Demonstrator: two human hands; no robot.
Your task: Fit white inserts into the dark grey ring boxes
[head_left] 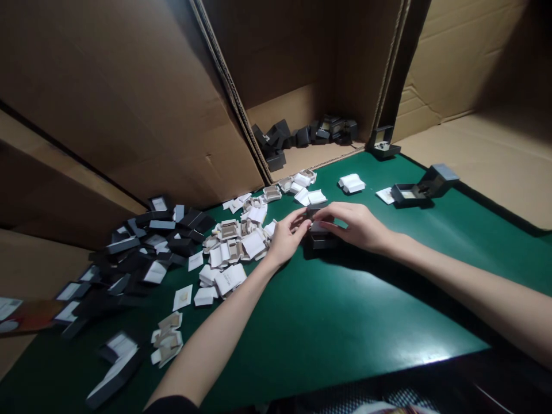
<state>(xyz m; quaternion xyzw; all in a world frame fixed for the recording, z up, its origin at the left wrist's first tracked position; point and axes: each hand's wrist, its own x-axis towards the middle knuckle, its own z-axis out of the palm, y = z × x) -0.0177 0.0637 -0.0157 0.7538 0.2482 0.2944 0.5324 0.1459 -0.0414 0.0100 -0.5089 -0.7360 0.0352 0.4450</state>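
A small dark hinged box (pixel 322 241) stands on the green table with its lid up, white lining showing inside. My left hand (pixel 288 234) reaches its left side, fingers closed at the lid and inner edge. From the right, my right hand (pixel 351 221) curls over the same box, thumb and fingers pinched near its opening. The fingers hide most of the lid, and any small item between them cannot be made out. Just behind lies a folded white card insert (pixel 317 197). To the left spreads a heap of white card inserts (pixel 254 244).
Dark boxes (pixel 164 224) pile up at the left. More black boxes (pixel 302 136) sit in a cardboard compartment at the back. An open box (pixel 411 194) and a smaller open one (pixel 384 144) stand at the right. Cardboard walls (pixel 129 103) border the green table (pixel 345 322).
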